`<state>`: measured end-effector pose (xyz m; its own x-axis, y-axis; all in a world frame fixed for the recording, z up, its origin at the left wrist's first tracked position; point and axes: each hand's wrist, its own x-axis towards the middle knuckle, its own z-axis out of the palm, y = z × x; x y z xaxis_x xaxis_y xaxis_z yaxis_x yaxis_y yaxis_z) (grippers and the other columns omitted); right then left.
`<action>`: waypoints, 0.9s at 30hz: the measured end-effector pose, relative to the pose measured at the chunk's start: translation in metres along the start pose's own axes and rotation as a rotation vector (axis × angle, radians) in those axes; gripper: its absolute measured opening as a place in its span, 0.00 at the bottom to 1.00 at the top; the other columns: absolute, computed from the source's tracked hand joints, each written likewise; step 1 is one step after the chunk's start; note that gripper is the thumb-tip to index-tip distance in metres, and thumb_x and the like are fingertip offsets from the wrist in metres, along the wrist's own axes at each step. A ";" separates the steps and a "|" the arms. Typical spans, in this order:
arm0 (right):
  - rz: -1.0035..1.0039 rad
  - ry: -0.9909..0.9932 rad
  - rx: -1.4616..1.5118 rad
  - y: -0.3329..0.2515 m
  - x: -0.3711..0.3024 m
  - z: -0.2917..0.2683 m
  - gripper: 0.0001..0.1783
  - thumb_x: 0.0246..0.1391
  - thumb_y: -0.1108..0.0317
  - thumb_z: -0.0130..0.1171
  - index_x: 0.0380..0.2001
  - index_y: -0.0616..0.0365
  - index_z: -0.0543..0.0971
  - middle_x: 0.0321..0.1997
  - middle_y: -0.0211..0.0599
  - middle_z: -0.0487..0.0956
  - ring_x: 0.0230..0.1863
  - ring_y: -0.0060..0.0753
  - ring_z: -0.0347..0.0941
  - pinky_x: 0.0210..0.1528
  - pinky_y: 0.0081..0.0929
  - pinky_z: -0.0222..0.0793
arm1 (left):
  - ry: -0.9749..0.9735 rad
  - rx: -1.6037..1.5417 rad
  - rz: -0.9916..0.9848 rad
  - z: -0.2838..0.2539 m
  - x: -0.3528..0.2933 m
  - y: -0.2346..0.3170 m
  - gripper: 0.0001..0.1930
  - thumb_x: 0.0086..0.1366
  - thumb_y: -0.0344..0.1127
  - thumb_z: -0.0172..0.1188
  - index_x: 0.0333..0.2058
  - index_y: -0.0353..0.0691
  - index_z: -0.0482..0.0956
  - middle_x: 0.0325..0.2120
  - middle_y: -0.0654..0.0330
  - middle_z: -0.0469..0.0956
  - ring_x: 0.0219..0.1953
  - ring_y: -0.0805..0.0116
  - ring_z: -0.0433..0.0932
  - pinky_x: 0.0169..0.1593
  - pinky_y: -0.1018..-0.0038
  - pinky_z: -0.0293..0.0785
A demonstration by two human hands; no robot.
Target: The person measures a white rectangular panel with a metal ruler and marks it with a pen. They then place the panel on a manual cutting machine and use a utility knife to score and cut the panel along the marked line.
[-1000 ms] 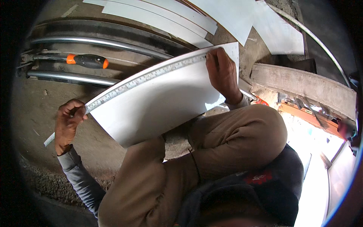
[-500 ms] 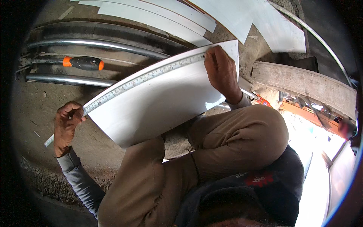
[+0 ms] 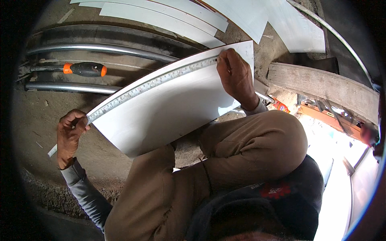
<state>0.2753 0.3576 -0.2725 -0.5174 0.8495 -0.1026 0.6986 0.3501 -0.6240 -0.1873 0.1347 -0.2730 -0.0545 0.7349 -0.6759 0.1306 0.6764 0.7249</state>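
Observation:
A white flat board (image 3: 161, 108) lies across my lap, tilted, with its left corner past my knee. Along its far edge runs a pale strip of measuring tape (image 3: 157, 83) with dark markings. My left hand (image 3: 70, 134) pinches the tape between thumb and fingers at the board's left corner, and the loose tail sticks out beyond the wrist. Near the board's right end, my right hand (image 3: 235, 76) is closed with its fingertips pressed on the tape's other end. Its fingers hide that end of the strip.
An orange-and-black screwdriver handle (image 3: 86, 69) lies between metal tubes (image 3: 104, 47) on the concrete floor at left. Several white panels (image 3: 161, 18) are spread at the back. To the right are a wooden plank (image 3: 321, 82) and an orange level-like bar (image 3: 325, 116).
The view has shifted slightly, so the floor items sit a little farther left. Both hands keep their hold on the tape, and the board stays in place.

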 end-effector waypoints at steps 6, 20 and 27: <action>-0.033 -0.049 0.034 0.002 0.011 -0.016 0.05 0.63 0.76 0.60 0.35 0.61 0.74 0.29 0.45 0.76 0.25 0.42 0.75 0.28 0.40 0.73 | 0.005 0.027 -0.073 0.001 -0.005 0.022 0.07 0.73 0.37 0.64 0.39 0.41 0.83 0.28 0.68 0.76 0.30 0.78 0.74 0.35 0.75 0.70; -0.047 0.600 0.108 0.132 0.104 -0.068 0.11 0.69 0.65 0.58 0.32 0.60 0.74 0.24 0.34 0.71 0.27 0.28 0.65 0.33 0.29 0.67 | 0.307 1.257 0.607 0.007 0.180 0.254 0.22 0.82 0.44 0.47 0.67 0.43 0.76 0.66 0.53 0.75 0.68 0.54 0.74 0.72 0.64 0.65; 0.213 0.632 -0.038 0.179 0.109 -0.064 0.12 0.65 0.62 0.58 0.36 0.60 0.79 0.33 0.51 0.83 0.34 0.51 0.80 0.39 0.43 0.75 | 0.644 0.868 1.030 0.099 0.143 0.265 0.28 0.78 0.51 0.57 0.66 0.39 0.75 0.66 0.51 0.75 0.66 0.54 0.76 0.71 0.64 0.66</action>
<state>0.3757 0.5384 -0.3462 0.0146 0.9655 0.2599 0.7761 0.1529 -0.6117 -0.0621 0.4148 -0.1906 0.0393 0.9107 0.4112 0.9028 -0.2087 0.3760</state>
